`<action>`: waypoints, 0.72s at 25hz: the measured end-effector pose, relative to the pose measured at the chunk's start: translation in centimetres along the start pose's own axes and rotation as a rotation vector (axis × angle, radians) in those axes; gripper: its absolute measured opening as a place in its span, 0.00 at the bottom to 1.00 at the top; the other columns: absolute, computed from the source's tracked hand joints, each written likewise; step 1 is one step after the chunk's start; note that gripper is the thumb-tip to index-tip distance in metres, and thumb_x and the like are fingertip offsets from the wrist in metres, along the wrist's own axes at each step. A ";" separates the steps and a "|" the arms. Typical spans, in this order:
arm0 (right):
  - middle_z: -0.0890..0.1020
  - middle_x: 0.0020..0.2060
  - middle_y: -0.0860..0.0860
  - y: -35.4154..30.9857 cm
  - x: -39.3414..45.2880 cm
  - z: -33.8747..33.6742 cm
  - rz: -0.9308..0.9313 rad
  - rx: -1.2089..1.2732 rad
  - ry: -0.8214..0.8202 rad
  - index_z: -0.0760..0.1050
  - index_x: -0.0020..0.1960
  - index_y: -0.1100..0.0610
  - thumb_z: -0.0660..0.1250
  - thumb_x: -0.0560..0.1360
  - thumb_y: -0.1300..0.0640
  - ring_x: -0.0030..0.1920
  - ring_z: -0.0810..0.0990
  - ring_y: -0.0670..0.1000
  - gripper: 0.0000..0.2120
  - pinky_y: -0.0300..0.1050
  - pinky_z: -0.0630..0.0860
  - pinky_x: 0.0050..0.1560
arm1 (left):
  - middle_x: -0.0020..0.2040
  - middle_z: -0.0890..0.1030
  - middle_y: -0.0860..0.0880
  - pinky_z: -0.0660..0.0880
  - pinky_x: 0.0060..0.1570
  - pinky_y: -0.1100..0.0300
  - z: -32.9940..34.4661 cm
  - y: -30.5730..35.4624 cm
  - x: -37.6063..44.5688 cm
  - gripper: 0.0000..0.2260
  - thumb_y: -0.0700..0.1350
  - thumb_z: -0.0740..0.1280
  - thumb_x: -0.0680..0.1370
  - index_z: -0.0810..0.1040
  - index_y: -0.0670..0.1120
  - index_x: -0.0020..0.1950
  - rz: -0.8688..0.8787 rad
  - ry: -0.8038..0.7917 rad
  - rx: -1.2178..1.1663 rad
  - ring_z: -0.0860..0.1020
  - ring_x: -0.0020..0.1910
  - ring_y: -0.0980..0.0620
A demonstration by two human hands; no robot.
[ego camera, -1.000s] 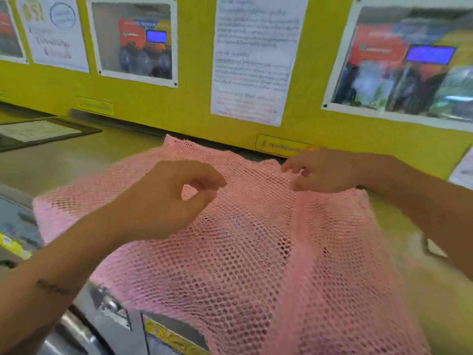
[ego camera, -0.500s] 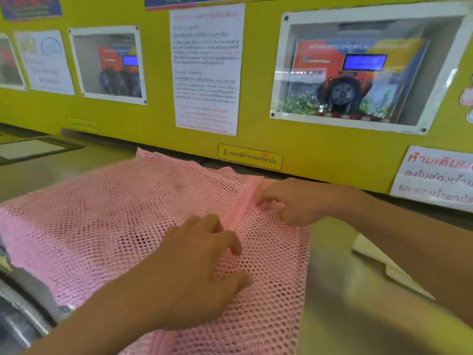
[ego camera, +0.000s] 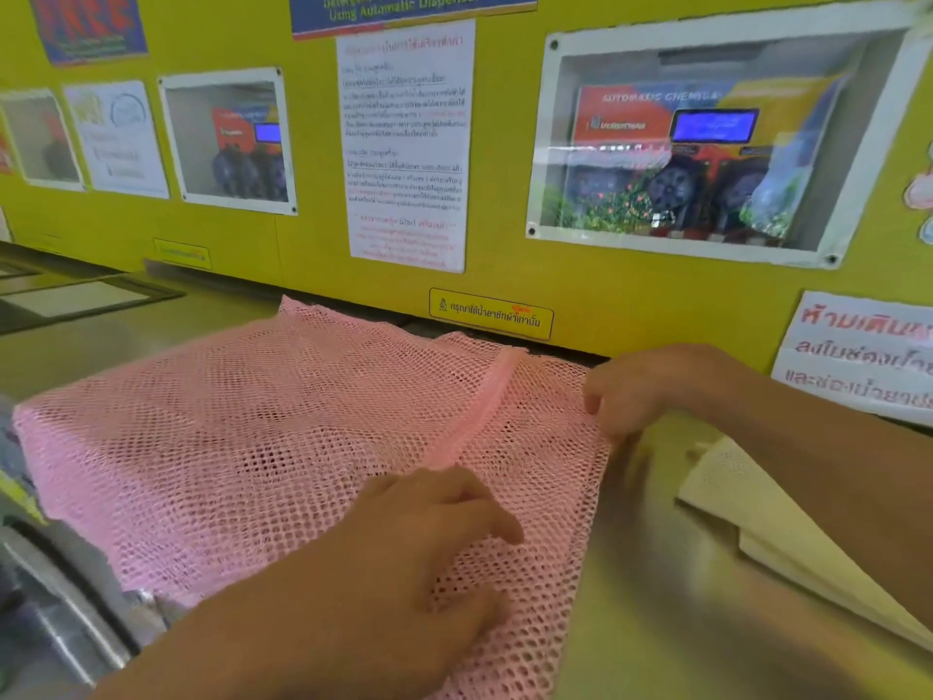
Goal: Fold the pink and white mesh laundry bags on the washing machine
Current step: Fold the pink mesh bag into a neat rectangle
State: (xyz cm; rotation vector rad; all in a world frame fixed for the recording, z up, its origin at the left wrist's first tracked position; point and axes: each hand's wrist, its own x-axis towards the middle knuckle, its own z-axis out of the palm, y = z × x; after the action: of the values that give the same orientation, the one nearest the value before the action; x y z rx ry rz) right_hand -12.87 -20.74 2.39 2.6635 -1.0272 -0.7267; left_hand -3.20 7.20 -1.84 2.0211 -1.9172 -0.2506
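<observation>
The pink mesh bag (ego camera: 282, 437), held up a second ago, is now being spread flat on the washing machine top (ego camera: 651, 598). Its right edge is being pinched by the right hand (ego camera: 651, 391); the left hand (ego camera: 429, 538) is pressing, released, on the mesh. Folding is being set up.

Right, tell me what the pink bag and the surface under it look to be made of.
Pink mesh laundry bag: soft open-weave netting, likely synthetic; the holes show the surface beneath, and a denser woven band crosses it. Washing machine top: looks like brushed metal with a dull sheen, smooth and hard, tinted by the yellow wall; painted steel can't be ruled out.
</observation>
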 end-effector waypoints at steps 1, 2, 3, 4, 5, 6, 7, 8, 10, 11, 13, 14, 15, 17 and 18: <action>0.76 0.67 0.55 0.0 0.1 0.1 0.000 -0.018 -0.009 0.74 0.67 0.57 0.61 0.73 0.55 0.66 0.76 0.58 0.23 0.58 0.75 0.64 | 0.63 0.64 0.70 0.53 0.69 0.60 0.5 1.3 0.2 0.23 0.67 0.60 0.74 0.65 0.66 0.68 -0.008 0.015 0.022 0.58 0.65 0.69; 0.75 0.68 0.55 0.1 0.2 0.3 -0.006 -0.036 -0.026 0.73 0.69 0.56 0.62 0.73 0.55 0.67 0.75 0.58 0.24 0.59 0.74 0.65 | 0.62 0.65 0.68 0.53 0.69 0.57 1.1 2.5 0.6 0.26 0.70 0.58 0.73 0.65 0.65 0.69 -0.021 0.021 0.067 0.59 0.65 0.66; 0.74 0.69 0.55 0.2 0.2 0.5 -0.009 -0.052 -0.041 0.71 0.70 0.56 0.64 0.73 0.56 0.67 0.74 0.58 0.25 0.59 0.73 0.65 | 0.62 0.65 0.64 0.54 0.70 0.54 1.9 3.5 1.1 0.29 0.72 0.55 0.71 0.64 0.63 0.69 -0.050 0.014 0.122 0.60 0.64 0.61; 0.73 0.69 0.55 0.2 0.2 0.8 -0.017 -0.058 -0.031 0.70 0.71 0.55 0.64 0.73 0.56 0.67 0.73 0.58 0.26 0.59 0.73 0.65 | 0.61 0.65 0.59 0.56 0.69 0.49 2.6 4.2 1.7 0.30 0.74 0.53 0.70 0.64 0.62 0.68 -0.100 -0.012 0.178 0.61 0.63 0.55; 0.75 0.68 0.56 0.2 0.2 1.2 -0.033 -0.043 0.014 0.72 0.69 0.56 0.63 0.71 0.57 0.66 0.75 0.59 0.25 0.59 0.75 0.63 | 0.61 0.64 0.55 0.58 0.67 0.46 3.1 4.7 2.3 0.31 0.74 0.52 0.70 0.64 0.60 0.68 -0.153 -0.046 0.231 0.61 0.62 0.51; 0.77 0.65 0.58 0.5 0.3 1.6 -0.056 -0.003 0.096 0.75 0.66 0.57 0.62 0.69 0.58 0.63 0.77 0.60 0.25 0.59 0.77 0.60 | 0.60 0.63 0.52 0.59 0.65 0.45 3.5 5.0 2.7 0.31 0.74 0.52 0.70 0.64 0.58 0.67 -0.187 -0.064 0.272 0.61 0.60 0.48; 0.79 0.61 0.59 0.7 0.4 2.2 -0.088 0.037 0.193 0.77 0.62 0.58 0.61 0.68 0.59 0.60 0.78 0.60 0.23 0.59 0.78 0.57 | 0.59 0.63 0.51 0.60 0.63 0.45 3.6 5.2 3.0 0.29 0.72 0.53 0.71 0.64 0.57 0.66 -0.203 -0.070 0.289 0.61 0.59 0.47; 0.80 0.57 0.59 0.9 0.6 2.8 -0.114 0.061 0.286 0.80 0.58 0.59 0.62 0.68 0.60 0.57 0.79 0.60 0.20 0.58 0.80 0.54 | 0.59 0.63 0.50 0.61 0.63 0.46 3.6 5.2 3.2 0.26 0.69 0.54 0.73 0.65 0.57 0.66 -0.208 -0.068 0.283 0.61 0.58 0.47; 0.77 0.47 0.54 1.2 0.8 3.7 -0.130 0.066 0.415 0.81 0.44 0.55 0.63 0.69 0.62 0.48 0.78 0.58 0.09 0.54 0.79 0.44 | 0.58 0.66 0.51 0.65 0.62 0.48 3.2 4.9 3.3 0.18 0.60 0.57 0.78 0.67 0.58 0.67 -0.202 -0.045 0.225 0.64 0.59 0.48; 0.74 0.42 0.50 1.1 0.8 4.0 -0.144 0.071 0.459 0.76 0.37 0.51 0.63 0.70 0.62 0.45 0.76 0.55 0.07 0.53 0.77 0.41 | 0.58 0.68 0.51 0.68 0.61 0.48 3.0 4.8 3.3 0.16 0.55 0.58 0.79 0.69 0.58 0.67 -0.187 -0.030 0.196 0.67 0.59 0.49; 0.72 0.38 0.47 1.0 1.2 4.2 -0.166 0.101 0.521 0.69 0.35 0.50 0.62 0.71 0.60 0.42 0.74 0.52 0.08 0.50 0.74 0.37 | 0.57 0.73 0.51 0.72 0.58 0.49 2.6 4.7 3.2 0.16 0.50 0.59 0.78 0.73 0.56 0.65 -0.143 0.000 0.178 0.72 0.58 0.48; 0.72 0.37 0.47 1.1 1.4 4.2 -0.167 0.131 0.560 0.69 0.37 0.50 0.62 0.72 0.59 0.41 0.74 0.52 0.07 0.49 0.72 0.36 | 0.58 0.75 0.52 0.73 0.59 0.50 2.2 4.7 3.1 0.17 0.50 0.58 0.77 0.74 0.55 0.65 -0.128 0.012 0.162 0.74 0.60 0.48; 0.73 0.36 0.47 1.2 1.7 3.9 -0.154 0.164 0.600 0.69 0.39 0.50 0.61 0.73 0.59 0.40 0.74 0.52 0.06 0.48 0.71 0.35 | 0.61 0.76 0.52 0.73 0.60 0.51 1.7 4.6 3.0 0.18 0.50 0.58 0.76 0.74 0.56 0.66 -0.125 0.028 0.117 0.74 0.61 0.49; 0.76 0.36 0.49 1.2 1.9 2.4 -0.124 0.205 0.717 0.68 0.41 0.49 0.62 0.74 0.57 0.39 0.75 0.55 0.05 0.49 0.70 0.34 | 0.63 0.78 0.53 0.76 0.58 0.55 0.5 3.9 2.5 0.20 0.45 0.60 0.77 0.71 0.59 0.69 -0.158 0.084 -0.043 0.78 0.58 0.53; 0.78 0.37 0.51 1.1 1.9 1.3 -0.115 0.210 0.782 0.69 0.42 0.49 0.63 0.74 0.56 0.39 0.76 0.57 0.05 0.48 0.69 0.34 | 0.59 0.80 0.54 0.79 0.50 0.57 -0.3 3.3 2.2 0.22 0.42 0.61 0.78 0.69 0.62 0.69 -0.169 0.129 -0.121 0.80 0.50 0.56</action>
State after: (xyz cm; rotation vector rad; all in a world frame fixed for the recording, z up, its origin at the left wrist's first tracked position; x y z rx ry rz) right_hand -12.96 -22.88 0.94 2.7772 -0.7503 0.4300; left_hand -5.98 4.97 -0.16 2.0665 -1.6176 -0.2639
